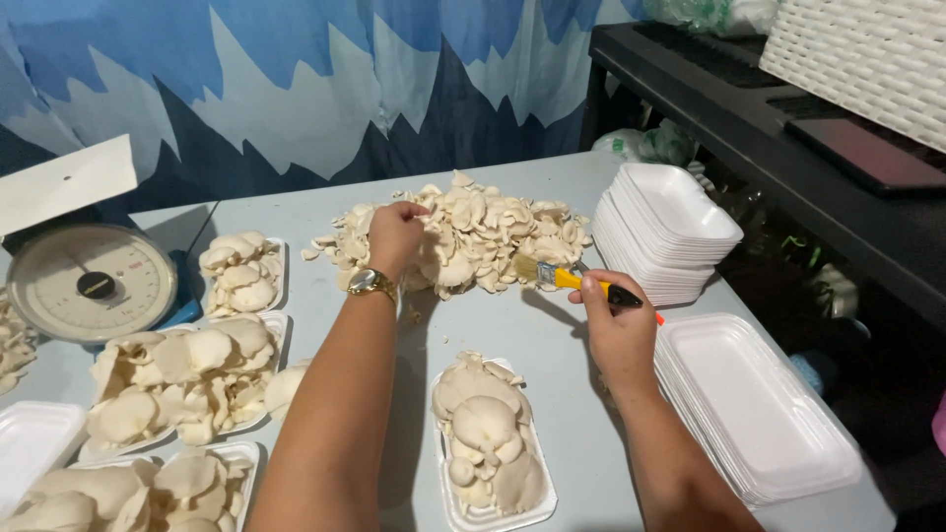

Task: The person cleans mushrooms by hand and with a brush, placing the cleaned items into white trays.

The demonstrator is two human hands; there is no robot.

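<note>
A left hand (396,234) reaches into a loose mushroom pile (463,236) while the right hand (616,330) grips a yellow-handled brush (572,280).

The left hand's fingers curl closed on mushrooms at the pile's near-left edge; the right hand is wrapped tight round the brush, bristles touching the pile's near-right edge. A filled foam tray (491,448) sits nearer the person than the pile. Light strokes and a gentle pinch would likely spare the fragile caps.

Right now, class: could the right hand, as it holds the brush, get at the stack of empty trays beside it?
Probably yes. The right hand grips the brush, but the tray stack lies just to its right with nothing between them.
</note>
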